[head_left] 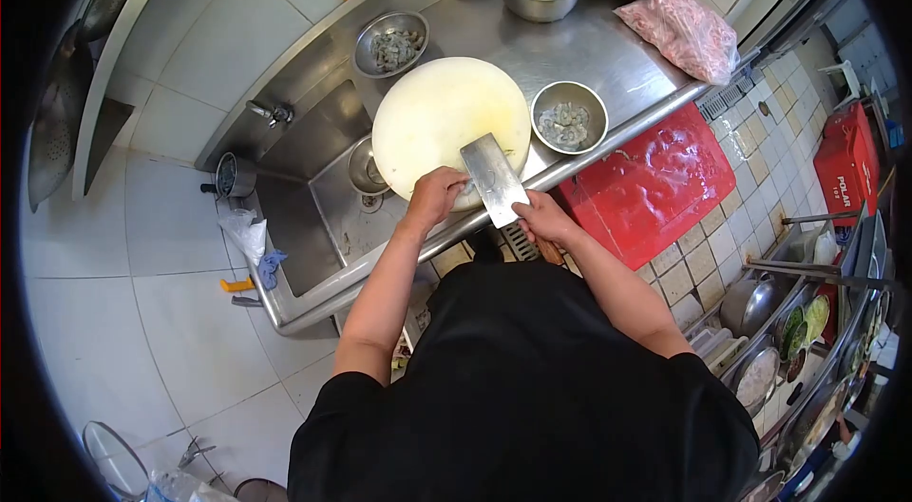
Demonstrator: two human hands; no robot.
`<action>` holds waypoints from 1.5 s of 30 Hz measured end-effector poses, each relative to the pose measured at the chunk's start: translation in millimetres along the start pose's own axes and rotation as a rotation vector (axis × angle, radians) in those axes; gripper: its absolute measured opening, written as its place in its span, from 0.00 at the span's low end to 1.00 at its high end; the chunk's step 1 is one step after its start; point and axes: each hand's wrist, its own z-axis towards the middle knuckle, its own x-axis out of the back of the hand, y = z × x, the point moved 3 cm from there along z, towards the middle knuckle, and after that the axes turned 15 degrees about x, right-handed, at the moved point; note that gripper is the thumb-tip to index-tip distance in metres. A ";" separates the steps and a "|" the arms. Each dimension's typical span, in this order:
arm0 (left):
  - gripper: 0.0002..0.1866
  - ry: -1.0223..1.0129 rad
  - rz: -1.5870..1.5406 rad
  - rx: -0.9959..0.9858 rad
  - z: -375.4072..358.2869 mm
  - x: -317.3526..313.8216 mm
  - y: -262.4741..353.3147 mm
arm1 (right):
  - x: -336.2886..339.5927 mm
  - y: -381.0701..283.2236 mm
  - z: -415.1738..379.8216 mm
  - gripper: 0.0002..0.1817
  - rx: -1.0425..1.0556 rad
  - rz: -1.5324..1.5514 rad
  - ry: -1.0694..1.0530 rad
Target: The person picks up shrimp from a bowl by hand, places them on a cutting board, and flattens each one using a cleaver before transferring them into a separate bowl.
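A cleaver (494,181) with a wide steel blade and wooden handle is in my right hand (545,219), its fingers closed around the grip. The blade lies over the near right edge of a thick round white cutting board (442,113). Close to the blade, my left hand (436,197) has its fingers pinched on a small greyish peeled shrimp, mostly hidden by the fingertips. Right of the board stands a steel bowl (599,142) with peeled shrimp (564,124) inside. Another steel bowl (359,54) behind the board holds more grey shrimp (397,48).
A sink (294,246) with a small metal bowl (365,168) is on the left under a tap (272,113). On the counter's far end are a deep steel bowl (539,6) and a bag of pink meat (680,32). A red lid or crate (655,184) sits below, right.
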 end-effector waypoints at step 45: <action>0.15 0.113 0.049 0.077 -17.2 1.5 -2.2 | 28.2 -42.3 -11.8 0.15 -0.078 -0.482 -0.173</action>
